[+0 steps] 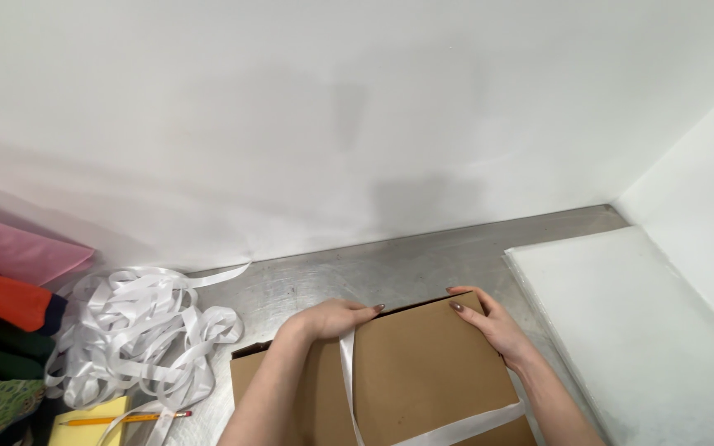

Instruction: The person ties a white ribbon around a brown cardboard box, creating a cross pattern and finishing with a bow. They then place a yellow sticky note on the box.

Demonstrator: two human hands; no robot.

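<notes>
We look down on a brushed metal desk that runs up to a plain white wall, its surface dull and faintly scratched. To the right lies a large flat white sheet, matte and rectangular, its long edge slanting away toward the corner. In front of us, at the lower middle of the view, sits a brown cardboard box, smooth and flat-topped, with its long axis running left to right and tilted a little, so that the far right corner points toward the wall. A white satin ribbon crosses the box's top from the far edge toward us, and another stretch of it runs slantwise across the near right part. At the left a loose heap of white ribbon lies in glossy tangled loops on the desk, and beside it are folded sheets of coloured paper in pink, orange and green. Our left hand rests palm down on the far edge of the box, fingers flat and pressing the ribbon there. Our right hand grips the far right corner, fingers curled over its edge. Near the heap lie a yellow notepad and a thin yellow pencil, pointing left to right.
</notes>
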